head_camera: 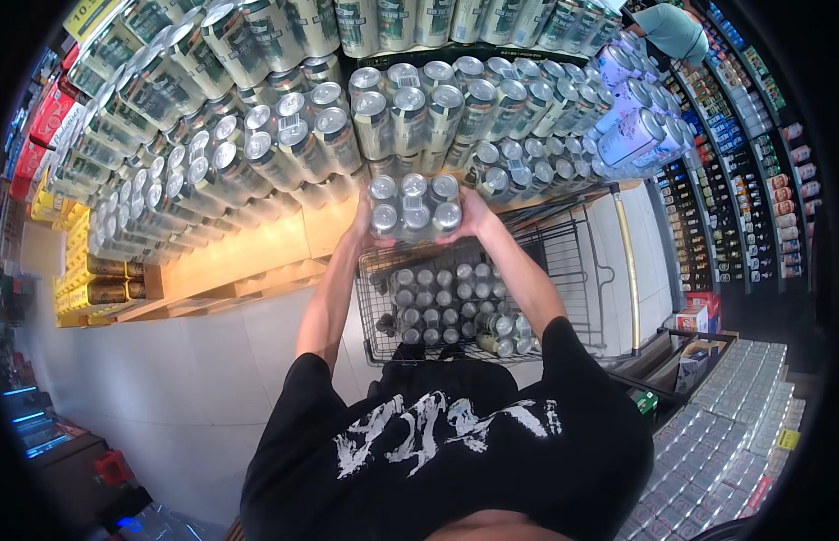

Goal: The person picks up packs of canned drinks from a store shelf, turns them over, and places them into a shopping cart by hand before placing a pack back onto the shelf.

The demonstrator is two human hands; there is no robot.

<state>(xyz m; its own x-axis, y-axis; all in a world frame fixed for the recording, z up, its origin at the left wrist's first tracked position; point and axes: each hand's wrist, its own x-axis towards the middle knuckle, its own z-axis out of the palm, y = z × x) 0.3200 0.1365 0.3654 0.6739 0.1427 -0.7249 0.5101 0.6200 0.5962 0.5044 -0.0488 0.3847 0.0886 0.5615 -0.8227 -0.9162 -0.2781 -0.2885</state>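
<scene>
Both of my hands hold one shrink-wrapped pack of beverage cans, its silver tops towards me. My left hand grips its left end and my right hand its right end; some fingers are hidden by the pack. Below it stands a wire shopping cart with several packs of cans inside. Stacked can packs rise just beyond my hands on a wooden display base.
Purple cans stand at the display's right end. The cart's handle is to the right. A person is at the upper right near bottle shelves. Yellow crates sit at left, wrapped can stacks at lower right.
</scene>
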